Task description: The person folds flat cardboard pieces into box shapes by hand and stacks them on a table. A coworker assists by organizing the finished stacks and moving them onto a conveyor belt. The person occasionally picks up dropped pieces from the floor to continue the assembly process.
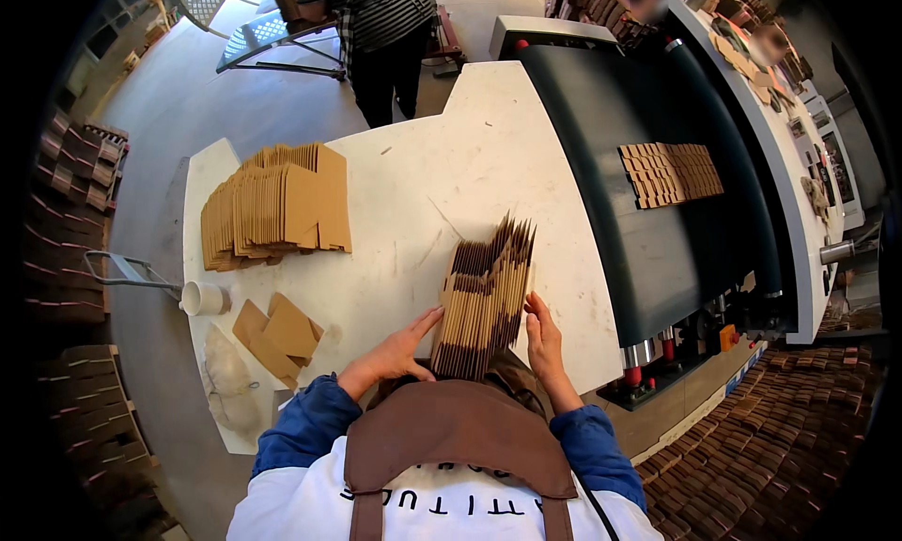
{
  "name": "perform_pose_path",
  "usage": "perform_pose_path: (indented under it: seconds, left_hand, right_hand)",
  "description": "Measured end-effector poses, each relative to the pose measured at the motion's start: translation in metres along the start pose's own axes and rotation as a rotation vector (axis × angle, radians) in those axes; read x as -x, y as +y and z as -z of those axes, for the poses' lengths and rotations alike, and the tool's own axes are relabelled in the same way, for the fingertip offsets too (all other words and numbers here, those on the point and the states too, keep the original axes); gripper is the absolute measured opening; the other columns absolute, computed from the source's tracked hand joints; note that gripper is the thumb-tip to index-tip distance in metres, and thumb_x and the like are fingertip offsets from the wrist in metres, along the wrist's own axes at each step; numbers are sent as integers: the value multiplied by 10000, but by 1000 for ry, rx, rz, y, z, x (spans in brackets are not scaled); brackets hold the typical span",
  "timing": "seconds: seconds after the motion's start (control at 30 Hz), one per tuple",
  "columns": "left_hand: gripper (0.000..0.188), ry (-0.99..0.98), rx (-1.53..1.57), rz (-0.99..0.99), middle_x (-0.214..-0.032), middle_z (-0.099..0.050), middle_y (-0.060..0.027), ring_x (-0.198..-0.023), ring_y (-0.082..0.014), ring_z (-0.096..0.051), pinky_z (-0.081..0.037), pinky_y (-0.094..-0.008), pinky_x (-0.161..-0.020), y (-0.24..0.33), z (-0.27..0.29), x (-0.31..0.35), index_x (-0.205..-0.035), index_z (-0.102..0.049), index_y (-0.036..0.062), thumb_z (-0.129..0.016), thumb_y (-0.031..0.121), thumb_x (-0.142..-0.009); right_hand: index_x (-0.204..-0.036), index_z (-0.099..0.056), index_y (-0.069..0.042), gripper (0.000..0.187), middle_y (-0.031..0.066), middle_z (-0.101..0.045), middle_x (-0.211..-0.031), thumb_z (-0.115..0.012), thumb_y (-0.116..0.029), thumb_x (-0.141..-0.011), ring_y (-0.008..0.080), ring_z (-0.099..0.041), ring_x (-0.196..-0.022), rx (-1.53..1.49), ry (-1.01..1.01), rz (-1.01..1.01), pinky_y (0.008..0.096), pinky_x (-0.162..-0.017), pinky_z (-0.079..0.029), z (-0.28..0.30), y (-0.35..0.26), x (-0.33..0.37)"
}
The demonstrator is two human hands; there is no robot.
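Note:
A tight stack of brown cardboard box blanks [484, 301] stands on edge at the near side of the white table [395, 188], right in front of my brown apron [442, 428]. My left hand [393, 358] is at its left side, fingers stretched out and fingertips against the cardboard, thumb spread toward me. On the other side, my right hand [547, 342] is open, its fingers extended close beside the stack; whether they touch it I cannot tell. The lower near end of the stack is partly hidden by the apron.
A larger pile of box blanks [272, 203] sits at far left, with loose cardboard pieces [279, 336], a white cup [204, 298] and a plastic bag [228, 381] nearer. At right, a dark conveyor belt [611, 99] carries another cardboard batch [672, 174]. A person [385, 43] stands beyond.

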State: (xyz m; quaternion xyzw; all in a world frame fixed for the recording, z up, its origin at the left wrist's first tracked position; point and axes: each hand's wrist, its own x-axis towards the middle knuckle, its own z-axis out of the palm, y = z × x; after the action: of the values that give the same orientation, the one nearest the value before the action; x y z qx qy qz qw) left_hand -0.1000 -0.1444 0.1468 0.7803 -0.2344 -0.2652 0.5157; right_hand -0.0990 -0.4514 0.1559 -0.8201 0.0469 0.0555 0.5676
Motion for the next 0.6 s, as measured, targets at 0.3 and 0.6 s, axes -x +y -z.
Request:
perform_pose_path:
  seconds: [0.3, 0.6]
  left_hand:
    - [1182, 53, 284, 156, -1547, -279, -178, -1431, -324, -275, -252, -389, -1154, 17, 25, -39, -1522, -153, 40, -823, 509, -669]
    - [929, 157, 74, 73, -1560, -205, -218, -1424, -380, -254, -240, -421, -1154, 5, 19, -51, -1516, -211, 43, -565, 611, -873]
  right_hand:
    - [-1421, -413, -6, 539, 168, -531, -1367, -380, -382, -1036, 270, -517, -1257, 62, -87, -105, 359, -1030, -417, 37, 5, -45]
    - [-1424, -409, -4, 630, 200, -530, -1360, -323, -486, -1028, 282, -500, -1265, -23, -266, -362, 363, -1047, -381, 9, -23, -72]
